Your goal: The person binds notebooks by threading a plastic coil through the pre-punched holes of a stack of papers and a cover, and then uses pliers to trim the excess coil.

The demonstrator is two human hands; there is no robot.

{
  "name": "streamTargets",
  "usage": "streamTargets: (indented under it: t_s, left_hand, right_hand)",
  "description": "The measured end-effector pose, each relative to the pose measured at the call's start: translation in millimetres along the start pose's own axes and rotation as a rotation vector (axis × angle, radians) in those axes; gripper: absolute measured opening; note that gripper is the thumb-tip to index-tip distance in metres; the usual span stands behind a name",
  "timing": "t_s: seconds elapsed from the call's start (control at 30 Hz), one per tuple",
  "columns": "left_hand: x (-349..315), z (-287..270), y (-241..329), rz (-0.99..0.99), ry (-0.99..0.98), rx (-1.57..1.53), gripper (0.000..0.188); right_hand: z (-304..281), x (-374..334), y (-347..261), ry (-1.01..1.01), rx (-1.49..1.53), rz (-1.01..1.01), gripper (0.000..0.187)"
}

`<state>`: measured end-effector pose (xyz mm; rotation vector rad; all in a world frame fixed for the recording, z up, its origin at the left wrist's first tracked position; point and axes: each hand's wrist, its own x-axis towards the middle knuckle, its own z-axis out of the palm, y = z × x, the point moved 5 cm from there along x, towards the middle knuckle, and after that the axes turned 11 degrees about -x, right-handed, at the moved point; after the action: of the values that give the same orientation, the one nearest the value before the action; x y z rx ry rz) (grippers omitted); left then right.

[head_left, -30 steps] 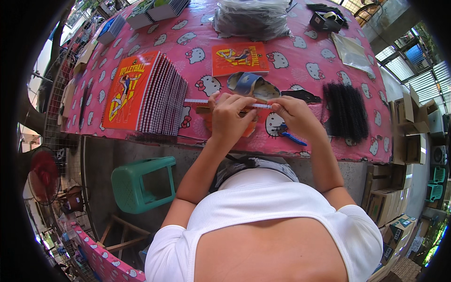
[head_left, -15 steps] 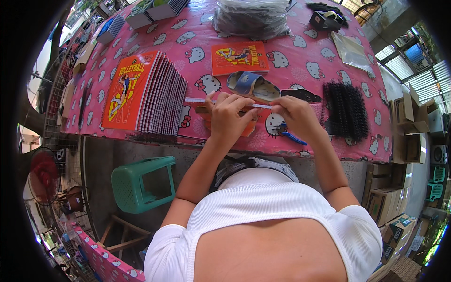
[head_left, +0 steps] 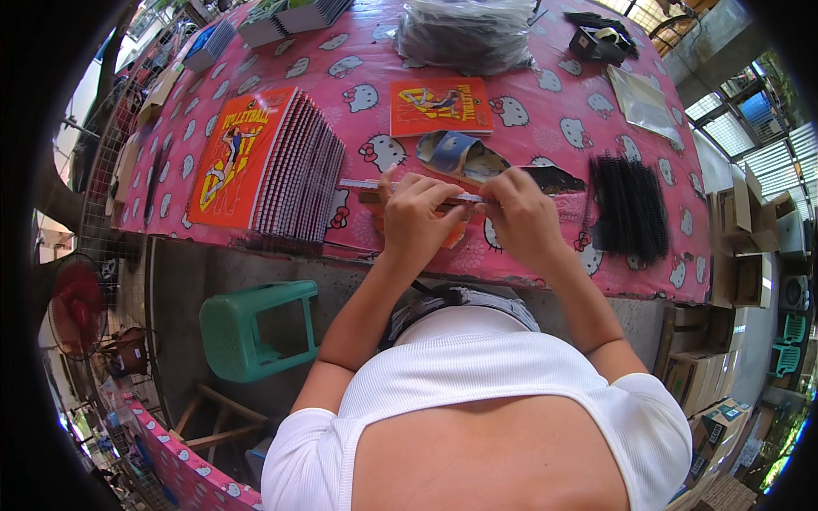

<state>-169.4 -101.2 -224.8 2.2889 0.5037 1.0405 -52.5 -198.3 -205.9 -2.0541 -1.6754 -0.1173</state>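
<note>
My left hand (head_left: pixel 416 209) is closed around an orange notebook (head_left: pixel 456 235), which stands on edge near the table's front with its white spine edge upward. At the right end of that spine, the fingers of my right hand (head_left: pixel 520 204) are pinched together; whatever small part they grip is hidden. Just beyond my hands lies a blue and tan slipper (head_left: pixel 447 153), with a black flat piece (head_left: pixel 555 179) beside it. An orange notebook (head_left: pixel 439 106) lies flat behind the slipper. To the left rises a tall stack of orange spiral notebooks (head_left: pixel 256 162).
Black plastic binding coils (head_left: pixel 629 209) are bunched at the right. Farther back are a plastic-wrapped pile (head_left: pixel 464 34), a tape dispenser (head_left: pixel 598 43), clear plastic sleeves (head_left: pixel 643 106) and more notebooks (head_left: pixel 294 19). A green stool (head_left: pixel 256 332) stands below the table's front left.
My right hand has shifted slightly left along the spine, its fingers tucked in closer to my left hand. The blue-handled pliers beside it are now hidden. My left hand keeps its hold.
</note>
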Motion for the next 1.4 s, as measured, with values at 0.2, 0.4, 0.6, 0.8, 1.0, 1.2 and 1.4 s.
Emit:
streamTargets:
  t_s: [0.2,0.4,0.6,0.8,1.0,1.2,1.4]
  left_hand:
    - [-13.0,-5.0,2.7,0.127,0.027,-0.07,0.026]
    - [-2.5,-13.2,-0.2,0.096,0.097,0.077,0.039]
    - [-4.1,-4.2,-9.4,0.107,0.055,0.031,0.031]
    - [-3.6,-10.0,-9.7,0.06,0.042,-0.029,0.028]
    - [-2.0,-10.6,-10.8,0.036,0.037,-0.072,0.026]
    - [2.5,-13.0,-18.9,-0.004,0.004,-0.131,0.036]
    - [-2.4,-32.6,-23.6,-0.065,0.058,0.208,0.038]
  right_hand:
    - [6.8,56.8,45.9,-0.537,-0.213,-0.115,0.024]
    - [115.5,49.8,90.9,-0.481,-0.428,0.01,0.034]
    - [113.5,20.5,104.7,-0.056,-0.432,-0.019,0.026]
    - [56.1,35.1,112.8,-0.061,0.806,0.077,0.028]
    - [45.8,28.4,120.8,-0.284,0.754,0.24,0.034]
    - [35.4,42.2,101.7,-0.207,0.679,-0.127,0.037]
    - [46.8,71.9,68.9,-0.296,0.196,-0.033,0.046]
